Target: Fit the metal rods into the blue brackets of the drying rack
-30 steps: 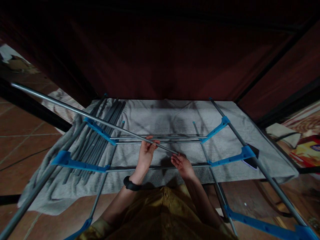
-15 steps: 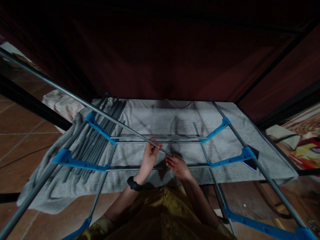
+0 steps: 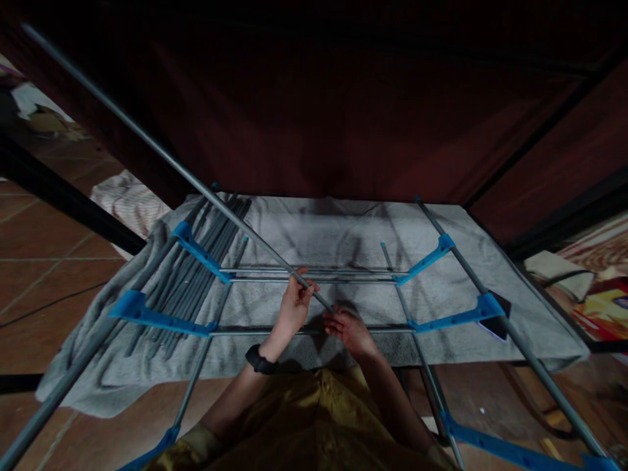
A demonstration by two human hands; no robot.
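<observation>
A long grey metal tube (image 3: 196, 183) slants from the upper left down to my hands. My left hand (image 3: 293, 304) grips it a little above its lower end, thumb and fingers pinched round it. At that lower end, the fingers of my right hand (image 3: 349, 330) are curled against the tube's tip. Both hands are over a rack frame of grey tubes with blue plastic brackets, such as the left bracket (image 3: 164, 320) and the right bracket (image 3: 456, 314). Thin crossbars (image 3: 314, 281) join the two sides just beyond my hands.
Several loose grey tubes (image 3: 196, 281) lie in a bundle on the left of the grey cloth (image 3: 314, 229) covering the table. A dark phone (image 3: 494, 317) rests on the cloth at right, beside a frame tube. A dark red panel (image 3: 318, 118) rises behind the table.
The far end of the held tube has swung upward and to the right, so the tube stands steeper. Both hands keep nearly the same place on it.
</observation>
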